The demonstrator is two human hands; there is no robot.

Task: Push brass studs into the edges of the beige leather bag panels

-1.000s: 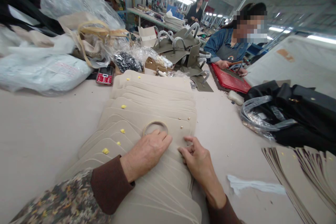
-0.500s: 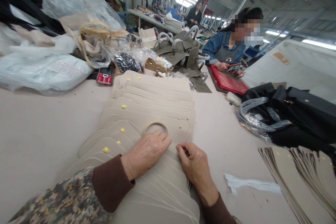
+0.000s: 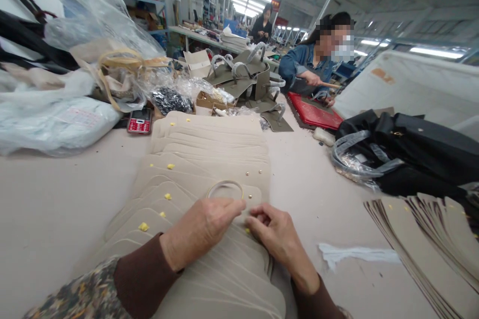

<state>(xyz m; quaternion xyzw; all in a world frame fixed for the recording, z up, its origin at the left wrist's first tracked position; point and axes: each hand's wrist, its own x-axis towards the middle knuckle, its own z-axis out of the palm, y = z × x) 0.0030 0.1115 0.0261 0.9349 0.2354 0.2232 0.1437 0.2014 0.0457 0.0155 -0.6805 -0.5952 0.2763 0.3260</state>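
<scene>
My left hand (image 3: 209, 227) is closed on a narrow ring-shaped roll of tape (image 3: 225, 182), which stands out beyond its fingers above the beige panels. My right hand (image 3: 275, 232) is beside it, thumb and forefinger pinched together over the panels' right side; what lies between them is hidden. A small yellow bit (image 3: 247, 231) shows just below that thumb. Under both hands a fanned stack of beige panels (image 3: 209, 159) covers the middle of the table. Yellow bits (image 3: 143, 227) dot its left side, and small gold studs (image 3: 250, 197) show on the right.
Plastic-wrapped goods (image 3: 56, 122) and a red phone (image 3: 139, 121) are at the left back. Olive bag pieces (image 3: 258, 82) lie behind the stack. Black bags (image 3: 407, 147), a white strip (image 3: 359, 255) and more panels (image 3: 407, 239) are on the right. A person (image 3: 307, 67) works across the table.
The view has shifted. The tape roll has moved a little right over the panels with my left hand. A yellow bit now shows by my right thumb. The person opposite has raised a wooden-handled tool.
</scene>
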